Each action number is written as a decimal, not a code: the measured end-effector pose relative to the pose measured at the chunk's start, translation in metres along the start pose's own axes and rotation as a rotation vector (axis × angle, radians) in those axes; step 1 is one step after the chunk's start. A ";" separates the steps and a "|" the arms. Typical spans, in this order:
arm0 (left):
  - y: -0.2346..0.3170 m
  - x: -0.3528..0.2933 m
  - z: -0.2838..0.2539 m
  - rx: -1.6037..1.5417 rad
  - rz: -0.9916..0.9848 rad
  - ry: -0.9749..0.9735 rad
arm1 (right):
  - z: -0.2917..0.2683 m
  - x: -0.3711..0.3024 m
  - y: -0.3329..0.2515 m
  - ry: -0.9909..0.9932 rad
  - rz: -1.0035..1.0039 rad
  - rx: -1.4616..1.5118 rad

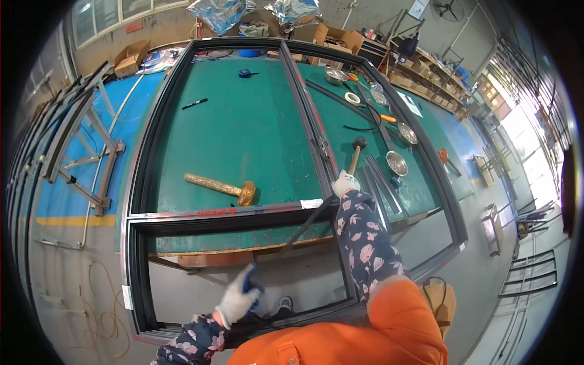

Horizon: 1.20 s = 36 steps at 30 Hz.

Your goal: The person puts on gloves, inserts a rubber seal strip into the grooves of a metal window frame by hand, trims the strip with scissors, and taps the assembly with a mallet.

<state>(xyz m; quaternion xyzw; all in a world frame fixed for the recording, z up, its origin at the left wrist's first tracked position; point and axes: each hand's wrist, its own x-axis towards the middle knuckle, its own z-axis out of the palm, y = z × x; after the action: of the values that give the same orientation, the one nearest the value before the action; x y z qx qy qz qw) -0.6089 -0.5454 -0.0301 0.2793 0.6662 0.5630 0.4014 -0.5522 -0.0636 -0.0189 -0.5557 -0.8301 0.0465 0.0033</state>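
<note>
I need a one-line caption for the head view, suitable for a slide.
Gloved right hand grips a black mallet at the dark window frame; gloved left hand holds a blue tool.

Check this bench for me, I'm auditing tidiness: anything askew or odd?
The dark window frame overhangs the green table, its near end unsupported over the floor. A wooden mallet lies loose inside it. The left hand and right hand hold a black strip.

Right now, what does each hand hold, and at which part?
The left hand grips one end of a thin black strip; the right hand holds it further along, near the dark window frame.
</note>
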 end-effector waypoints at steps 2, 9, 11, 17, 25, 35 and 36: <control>0.038 0.035 -0.038 0.546 0.265 0.196 | -0.006 0.003 0.007 -0.064 0.035 -0.021; 0.104 0.183 -0.127 1.195 0.425 0.247 | -0.012 -0.013 -0.012 -0.215 0.024 0.026; 0.088 0.213 -0.119 1.271 0.321 0.227 | -0.014 -0.010 -0.007 -0.206 0.010 0.028; 0.070 0.246 -0.076 1.348 -0.115 0.138 | -0.009 -0.060 -0.023 0.060 -0.053 -0.014; 0.084 0.235 -0.040 1.246 0.192 0.239 | 0.000 -0.100 -0.024 0.014 -0.705 0.280; 0.091 0.217 -0.010 1.002 0.315 -0.145 | 0.008 -0.100 -0.029 0.176 -0.702 0.277; 0.090 0.218 -0.008 1.018 0.316 -0.125 | 0.007 -0.101 -0.030 0.177 -0.694 0.261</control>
<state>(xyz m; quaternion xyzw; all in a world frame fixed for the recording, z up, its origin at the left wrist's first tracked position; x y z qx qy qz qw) -0.7367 -0.3509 0.0100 0.5687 0.7796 0.2046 0.1643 -0.5419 -0.1684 -0.0183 -0.2384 -0.9524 0.0999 0.1614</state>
